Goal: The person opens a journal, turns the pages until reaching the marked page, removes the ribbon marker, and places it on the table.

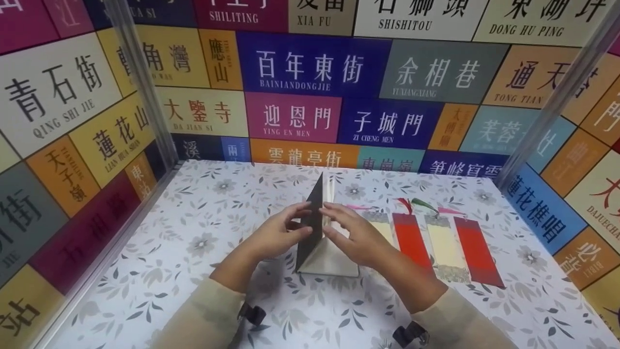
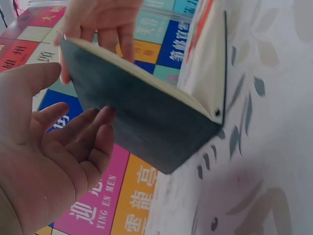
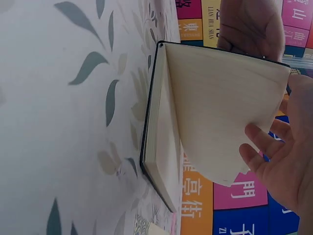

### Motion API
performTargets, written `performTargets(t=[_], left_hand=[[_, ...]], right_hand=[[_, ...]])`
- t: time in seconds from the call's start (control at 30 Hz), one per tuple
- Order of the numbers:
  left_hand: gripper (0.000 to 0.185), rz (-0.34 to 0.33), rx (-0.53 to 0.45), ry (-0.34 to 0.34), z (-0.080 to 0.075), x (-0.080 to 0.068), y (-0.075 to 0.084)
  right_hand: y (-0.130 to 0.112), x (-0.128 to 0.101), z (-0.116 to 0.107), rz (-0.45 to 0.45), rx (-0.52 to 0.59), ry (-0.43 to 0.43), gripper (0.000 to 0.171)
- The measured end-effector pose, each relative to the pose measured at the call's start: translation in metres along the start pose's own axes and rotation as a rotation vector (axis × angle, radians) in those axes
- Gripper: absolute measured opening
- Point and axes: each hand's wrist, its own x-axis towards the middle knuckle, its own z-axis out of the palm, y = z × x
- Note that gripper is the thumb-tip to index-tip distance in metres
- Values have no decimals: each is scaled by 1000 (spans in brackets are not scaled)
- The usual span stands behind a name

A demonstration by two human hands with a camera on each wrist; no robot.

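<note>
Head view, dark matte notebook cover raised, cream pages, leaf-print table.

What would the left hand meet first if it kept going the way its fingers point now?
Most likely the book's raised dark cover. The left hand has its fingers straight, aimed at the cover's outer face, fingertips at or just short of it. The right hand lies beyond, on the page side. Exact contact is hard to judge.
</note>
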Motion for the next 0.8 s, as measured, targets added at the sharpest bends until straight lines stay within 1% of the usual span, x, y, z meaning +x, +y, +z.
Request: performTargets(t=[0.17, 0.27, 0.37, 0.43, 0.53, 0.67, 0.73, 0.8], left_hand=[[67, -40, 117, -9, 3, 3, -5], [69, -63, 216, -13, 5, 4, -7], [70, -57, 307, -23, 7, 5, -10], [69, -50, 346, -39, 8, 6, -13], [66, -53, 371, -85, 10, 7, -15], [66, -89, 411, -154, 14, 8, -15], [68, -116, 452, -186, 17, 9, -15], [70, -122, 505, -214, 19, 10, -17]], right_hand=[[9, -7, -3, 31, -18, 49, 52], [14, -9, -6, 61, -19, 64, 49], [21, -11, -9, 74, -4, 64, 39], [25, -11, -11, 83, 6, 53, 34], [33, -12, -12, 93, 0, 10, 38], [44, -13, -10, 104, -48, -107, 49], [48, -13, -7, 103, -85, -169, 55], [51, -13, -4, 103, -135, -217, 58]])
